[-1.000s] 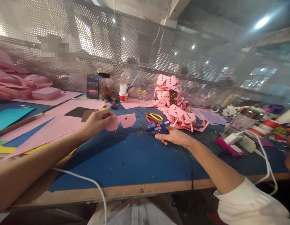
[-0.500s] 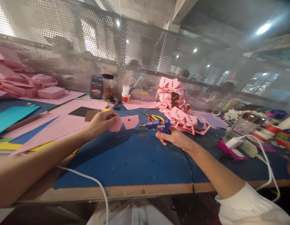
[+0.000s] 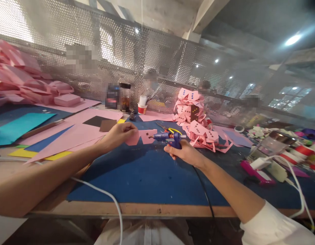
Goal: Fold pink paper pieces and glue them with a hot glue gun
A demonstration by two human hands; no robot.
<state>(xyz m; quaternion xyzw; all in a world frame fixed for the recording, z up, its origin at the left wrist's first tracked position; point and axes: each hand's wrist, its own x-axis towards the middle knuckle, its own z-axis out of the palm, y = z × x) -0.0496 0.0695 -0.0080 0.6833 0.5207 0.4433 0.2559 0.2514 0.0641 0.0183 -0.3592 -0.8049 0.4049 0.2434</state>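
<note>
A blue table top (image 3: 147, 183) spreads beneath and in front of both hands, with a wooden edge (image 3: 137, 208) on the person's side. Beyond the fingers rises a perforated metal screen (image 3: 170, 61), and a bright lamp (image 3: 293, 39) shines from the ceiling high to their right. The left hand (image 3: 120, 136) has its fingers pinched on a pink paper piece (image 3: 133, 137), which sticks out to their right above the blue surface. The right hand (image 3: 184, 153) is wrapped around a blue glue gun (image 3: 170, 139), nozzle pointing left towards the other fingers; a black cord (image 3: 203, 192) trails down from below the grip.

Just beyond the right fingers lie scissors (image 3: 175, 131), partly hidden by the gun, and behind them a heap of dotted pink cutouts (image 3: 189, 110). Past the left fingers stand a dark-lidded jar (image 3: 125, 98) and a red-and-white cup (image 3: 142, 109); to their left lie coloured sheets, a teal one (image 3: 22, 127) furthest out.

Compared with a second ago, the nozzle has closed the gap to the paper and now overlaps its right end, by the dark mark; I can't tell whether it touches. Both grips are unchanged, while the whole view has swung a little leftward.
</note>
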